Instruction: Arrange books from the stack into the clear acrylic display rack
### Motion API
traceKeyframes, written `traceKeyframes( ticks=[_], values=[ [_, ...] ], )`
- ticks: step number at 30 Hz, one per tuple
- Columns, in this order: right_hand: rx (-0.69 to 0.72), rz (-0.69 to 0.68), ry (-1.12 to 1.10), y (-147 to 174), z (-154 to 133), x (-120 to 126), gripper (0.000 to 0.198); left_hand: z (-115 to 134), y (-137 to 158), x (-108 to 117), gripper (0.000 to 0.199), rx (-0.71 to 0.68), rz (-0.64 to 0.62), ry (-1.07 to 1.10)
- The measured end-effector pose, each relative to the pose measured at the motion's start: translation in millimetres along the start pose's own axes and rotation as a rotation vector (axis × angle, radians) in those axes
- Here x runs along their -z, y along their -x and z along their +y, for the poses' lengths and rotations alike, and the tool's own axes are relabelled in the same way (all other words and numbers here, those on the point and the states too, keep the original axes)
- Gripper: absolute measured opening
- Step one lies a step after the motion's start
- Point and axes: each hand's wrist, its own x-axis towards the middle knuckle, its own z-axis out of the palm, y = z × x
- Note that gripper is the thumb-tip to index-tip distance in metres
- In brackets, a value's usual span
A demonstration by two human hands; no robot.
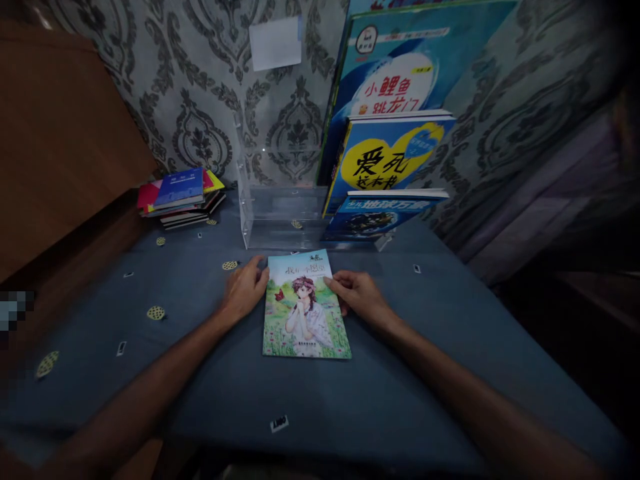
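Note:
A thin picture-covered book (pixel 306 310) lies on the blue tablecloth, its cover showing a figure in white among flowers and a red butterfly. At its upper left edge is my left hand (pixel 245 288), with the fingers curled against the side of the book. My right hand (pixel 364 297) pinches the right edge, thumb on the cover and fingers partly hidden beneath. Just behind the book stands a clear acrylic book rack (pixel 280 233). Its right side holds a yellow-heart book (pixel 375 157), a blue book (pixel 380 217) in front and large teal books (pixel 395 67) behind.
A small stack of books (pixel 180 190) with a blue one on top sits at the back left. The tablecloth (pixel 210 387) has yellow printed shapes and small labels. Patterned wallpaper (pixel 200 127) rises behind, with a brown wooden panel (pixel 60 147) at the left.

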Motion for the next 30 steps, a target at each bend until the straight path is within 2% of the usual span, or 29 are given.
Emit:
traceKeyframes(
  ticks=[5,10,13,15,17,21,26,30],
  values=[
    [0.004,0.028,0.093,-0.6,-1.4,0.4,0.037,0.6,1.0,-0.5,0.025,-0.118,0.026,-0.146],
    [0.030,0.071,0.297,0.5,-4.7,3.4,0.021,-3.0,2.0,-5.5,0.023,-0.287,0.050,-0.141],
    [0.154,0.200,0.522,1.5,-4.9,4.2,0.013,-5.6,1.5,-7.2,0.024,-0.313,0.047,-0.145],
    [0.281,0.230,0.601,0.6,-6.2,0.7,0.020,-6.2,1.4,-7.5,0.025,-0.303,0.036,-0.155],
    [0.429,0.167,0.596,-3.1,-9.9,-7.7,0.029,-5.4,1.5,-7.2,0.026,-0.292,0.023,-0.161],
    [0.658,-0.067,0.534,-19.7,-20.9,-37.3,0.046,-2.4,1.6,-5.9,0.025,-0.289,0.012,-0.172],
    [0.716,-0.209,0.503,-44.0,-20.3,-72.3,0.062,-2.3,0.8,-4.5,0.024,-0.280,-0.010,-0.227],
    [0.687,-0.233,0.554,-52.4,-10.1,-74.1,0.068,-4.1,0.1,-4.0,0.027,-0.291,-0.027,-0.222]
  ],
)
